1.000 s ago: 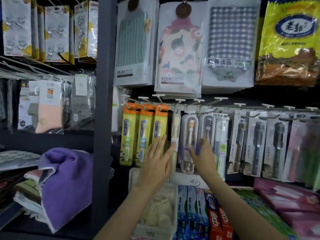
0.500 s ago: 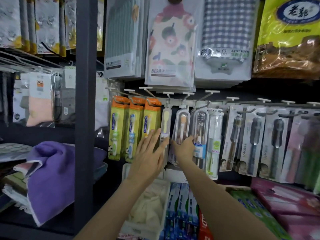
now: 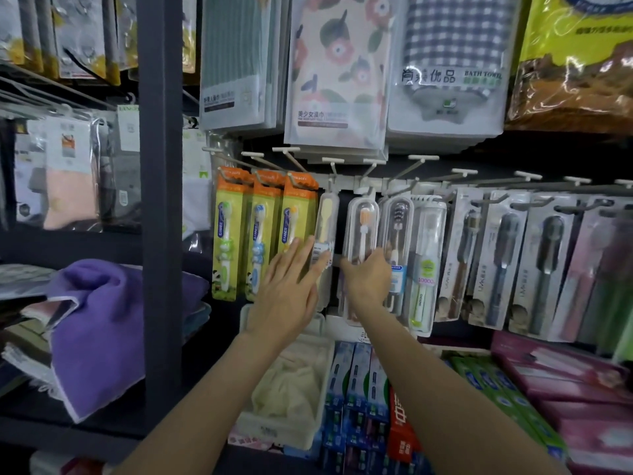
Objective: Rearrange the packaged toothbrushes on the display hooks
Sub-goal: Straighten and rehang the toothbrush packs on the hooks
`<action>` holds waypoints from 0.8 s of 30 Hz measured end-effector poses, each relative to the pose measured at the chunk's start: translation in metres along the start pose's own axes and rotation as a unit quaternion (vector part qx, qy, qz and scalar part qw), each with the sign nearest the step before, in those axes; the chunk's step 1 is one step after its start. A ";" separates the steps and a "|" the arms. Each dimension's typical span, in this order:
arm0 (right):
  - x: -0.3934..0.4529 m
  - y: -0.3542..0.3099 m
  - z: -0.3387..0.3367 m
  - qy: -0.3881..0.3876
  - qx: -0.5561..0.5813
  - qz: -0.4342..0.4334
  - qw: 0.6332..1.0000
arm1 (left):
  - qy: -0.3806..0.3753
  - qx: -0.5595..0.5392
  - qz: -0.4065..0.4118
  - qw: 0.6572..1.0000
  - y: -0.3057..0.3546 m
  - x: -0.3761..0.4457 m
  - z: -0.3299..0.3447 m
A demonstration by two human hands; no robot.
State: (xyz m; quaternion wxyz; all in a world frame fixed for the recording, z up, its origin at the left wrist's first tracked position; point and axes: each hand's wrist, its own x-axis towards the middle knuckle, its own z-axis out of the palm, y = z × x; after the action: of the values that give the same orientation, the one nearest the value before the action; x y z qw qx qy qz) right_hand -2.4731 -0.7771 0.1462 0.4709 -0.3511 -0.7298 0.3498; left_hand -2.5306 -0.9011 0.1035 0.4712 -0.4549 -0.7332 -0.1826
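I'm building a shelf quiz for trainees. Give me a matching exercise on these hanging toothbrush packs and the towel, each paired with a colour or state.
1. purple towel
2. orange-brush case
3. orange-topped packs
4. cream pack

A. touched by the left hand's straight fingers
B. gripped by the right hand
C. three hanging side by side
D. folded on the left shelf

Pairs: 1-D, 2-B, 3-C, 4-A

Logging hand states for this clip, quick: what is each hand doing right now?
Left hand: open, straight fingers resting against the cream toothbrush pack.
Right hand: gripping the lower part of the clear orange-bristled toothbrush case.
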 end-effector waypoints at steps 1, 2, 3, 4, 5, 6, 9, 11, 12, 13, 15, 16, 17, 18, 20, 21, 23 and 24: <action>-0.003 -0.001 -0.002 -0.004 0.005 0.001 1.000 | 0.000 -0.001 -0.002 1.000 0.001 0.000 0.000; -0.007 -0.002 -0.003 -0.006 0.011 0.001 1.000 | -0.001 -0.002 -0.003 1.000 0.003 0.000 -0.001; -0.011 -0.003 -0.005 -0.008 0.017 0.002 1.000 | -0.002 -0.005 -0.004 1.000 0.004 0.000 -0.002; -0.014 -0.004 -0.007 -0.009 0.021 0.000 1.000 | -0.004 -0.006 -0.006 1.000 0.005 0.000 -0.003; -0.017 -0.005 -0.008 -0.011 0.024 -0.003 1.000 | -0.005 -0.007 -0.008 1.000 0.006 0.000 -0.005; -0.019 -0.006 -0.010 -0.013 0.024 -0.007 1.000 | -0.006 -0.006 -0.010 1.000 0.006 0.000 -0.006; -0.023 -0.006 -0.016 -0.015 0.024 -0.009 1.000 | -0.014 -0.011 -0.013 1.000 0.009 0.002 -0.009; -0.025 -0.004 -0.019 -0.016 0.022 -0.017 0.999 | -0.019 -0.018 -0.012 1.000 0.010 0.002 -0.010; -0.026 -0.003 -0.021 -0.020 0.024 -0.024 0.999 | -0.021 -0.022 -0.012 0.999 0.011 0.002 -0.010; -0.028 -0.001 -0.023 -0.027 0.029 -0.032 0.999 | -0.023 -0.025 -0.012 0.999 0.011 0.002 -0.010; -0.030 0.002 -0.028 -0.046 0.048 -0.042 0.997 | -0.024 -0.023 -0.012 0.999 0.013 0.002 -0.010; -0.030 0.003 -0.030 -0.053 0.056 -0.042 0.996 | -0.026 -0.020 -0.013 0.999 0.014 0.002 -0.010; -0.030 0.005 -0.031 -0.059 0.061 -0.042 0.995 | -0.029 -0.017 -0.013 0.999 0.015 0.002 -0.011; -0.030 0.006 -0.032 -0.064 0.062 -0.044 0.995 | -0.033 -0.016 -0.015 0.999 0.016 0.002 -0.012; -0.030 0.009 -0.032 -0.073 0.057 -0.053 0.994 | -0.033 -0.019 -0.016 0.999 0.018 0.001 -0.013; -0.030 0.010 -0.031 -0.075 0.057 -0.055 0.994 | -0.030 -0.023 -0.014 0.999 0.019 0.001 -0.013; -0.031 0.012 -0.033 -0.077 0.057 -0.058 0.994 | -0.022 -0.037 -0.010 0.999 0.021 -0.001 -0.014; -0.031 0.014 -0.036 -0.068 0.059 -0.063 0.994 | -0.018 -0.045 -0.008 0.999 0.022 -0.002 -0.014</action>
State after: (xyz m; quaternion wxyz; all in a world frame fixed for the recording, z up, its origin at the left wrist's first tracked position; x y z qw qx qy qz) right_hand -2.4276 -0.7894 0.1325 0.4609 -0.2511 -0.7594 0.3845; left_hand -2.5042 -0.9003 0.1053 0.4353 -0.4726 -0.7367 -0.2109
